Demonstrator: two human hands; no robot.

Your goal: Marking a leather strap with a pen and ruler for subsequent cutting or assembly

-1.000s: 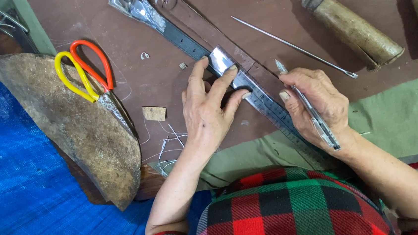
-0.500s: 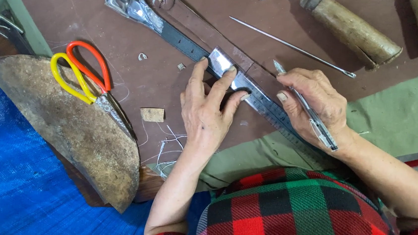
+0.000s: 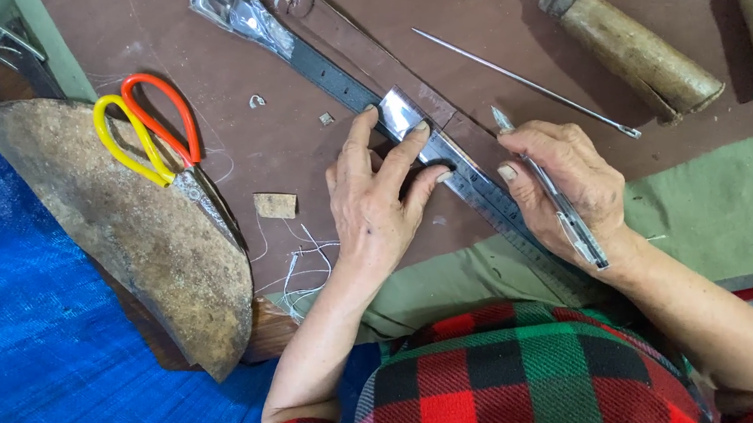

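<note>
Where the hands are: both lie near the checked shirt point(image 3: 550, 395), on a brown mat point(image 3: 141, 23).
Left hand point(image 3: 372, 211): fingers spread and pressed flat on the ruler point(image 3: 485, 193), holding it down.
Right hand point(image 3: 566, 195): fingers pinch a thin metal blade point(image 3: 564, 219); its tip sits by the ruler's far edge.
Ruler: it lies slanted across the mat, under both hands, with its end on a dark strap point(image 3: 330, 65).
Change: almost none. Both hands, the ruler and the blade sit as they did a second ago, so the ruler is still pinned and the blade has not slid along it.
Left side: red and yellow scissors point(image 3: 145, 131) rest on a curved brown slab point(image 3: 142, 238), which lies on a blue sheet point(image 3: 17, 335).
Scraps: a small tan bit point(image 3: 275, 204) and loose threads point(image 3: 301, 259) lie just beside the left hand.
Far: a thin rod point(image 3: 530, 85), then two wooden handles point(image 3: 639, 58), well apart from the hands.
Boxes or bowls: none to see.
</note>
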